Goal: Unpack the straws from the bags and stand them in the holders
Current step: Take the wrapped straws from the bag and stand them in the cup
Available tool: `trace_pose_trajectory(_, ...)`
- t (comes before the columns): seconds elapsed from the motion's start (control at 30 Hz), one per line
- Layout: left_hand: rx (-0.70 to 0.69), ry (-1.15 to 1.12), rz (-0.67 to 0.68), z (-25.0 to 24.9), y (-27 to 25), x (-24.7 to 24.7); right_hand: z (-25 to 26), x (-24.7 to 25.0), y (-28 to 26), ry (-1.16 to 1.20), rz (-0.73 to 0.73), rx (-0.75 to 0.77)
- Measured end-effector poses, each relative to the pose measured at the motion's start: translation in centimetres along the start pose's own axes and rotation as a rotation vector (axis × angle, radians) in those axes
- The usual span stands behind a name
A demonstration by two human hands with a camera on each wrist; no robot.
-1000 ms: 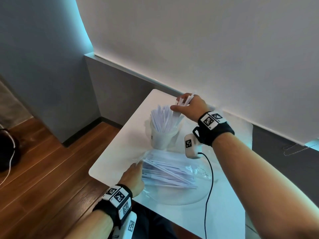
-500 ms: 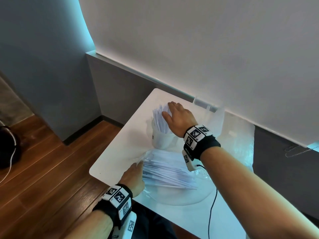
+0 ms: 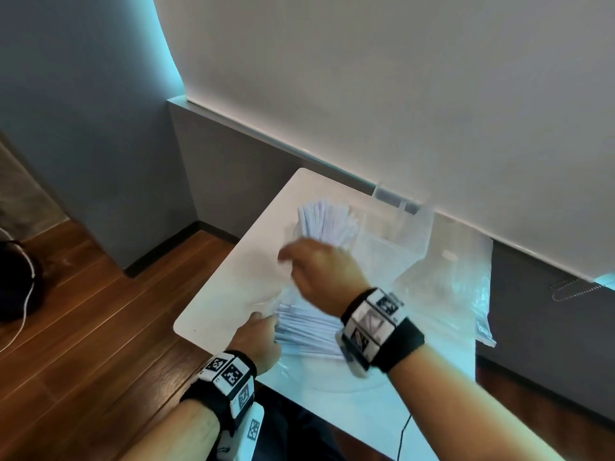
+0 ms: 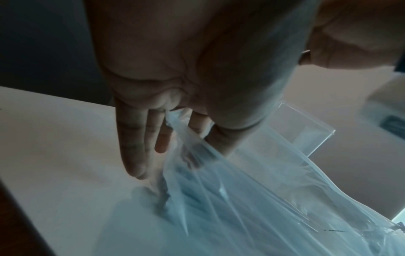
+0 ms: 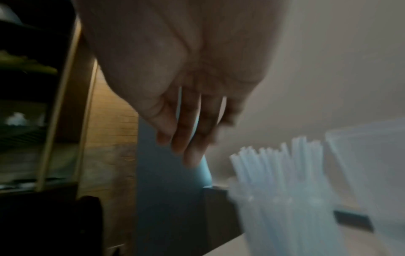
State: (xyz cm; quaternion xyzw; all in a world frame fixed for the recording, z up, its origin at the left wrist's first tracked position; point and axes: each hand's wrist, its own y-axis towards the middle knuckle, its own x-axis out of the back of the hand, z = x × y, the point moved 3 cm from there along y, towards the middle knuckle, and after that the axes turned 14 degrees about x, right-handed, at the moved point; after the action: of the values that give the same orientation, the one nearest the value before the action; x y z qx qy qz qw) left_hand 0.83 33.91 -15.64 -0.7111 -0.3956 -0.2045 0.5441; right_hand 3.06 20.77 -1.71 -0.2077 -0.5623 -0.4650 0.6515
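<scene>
White straws (image 3: 324, 221) stand bunched in a cup holder (image 5: 285, 225) at the table's far side; in the head view my right hand hides most of the cup. My right hand (image 3: 316, 267) hovers blurred between holder and bag, its fingers (image 5: 192, 138) loose and holding nothing. Nearer to me lies a clear bag of straws (image 3: 309, 327), its mouth to the left. My left hand (image 3: 263, 334) sits at that mouth. In the left wrist view my left hand (image 4: 179, 155) pinches the bag film (image 4: 219, 181) between its fingers, and the outer fingers (image 4: 133, 147) lie straight on the table.
A clear square box (image 3: 396, 221) stands behind the holder by the wall. An empty plastic bag (image 3: 466, 294) lies spread on the right of the white table (image 3: 226, 294). The table's left and near edges drop to a wooden floor (image 3: 100, 327).
One second ago my right hand held a few straws above the holder. It lowered onto the standing straws, then drew back toward the bag with nothing in it. My left hand stayed put.
</scene>
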Motion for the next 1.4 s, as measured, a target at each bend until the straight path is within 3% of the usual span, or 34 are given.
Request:
trace_pose_trajectory(0.1,-0.005,0.037,-0.007,0.1,-0.1,0.1,1.8,-4.6,-3.0,0.1,0.375,-0.096)
trace_pose_trajectory(0.17,-0.003,0.03,-0.006,0.3,-0.2,0.0,1.3,-7.5,-5.0,0.027,0.493,-0.196)
trace_pose_trajectory(0.33,0.002,0.005,-0.007,0.3,-0.6,-0.4,-1.3,-12.0,-8.0,-0.059,0.443,-0.351)
trace_pose_trajectory(0.6,-0.002,-0.021,0.006,0.4,-0.5,-0.2,-1.7,-12.5,-9.3,-0.164,0.404,-0.291)
trace_pose_trajectory(0.73,-0.014,-0.028,0.0,0.2,-0.7,-0.2,-0.5,-13.6,-9.5,-0.193,0.461,-0.22)
trace_pose_trajectory(1.4,-0.072,-0.035,-0.002,0.2,-0.5,-0.2,0.0,-14.1,-9.7,-0.265,0.475,-0.252)
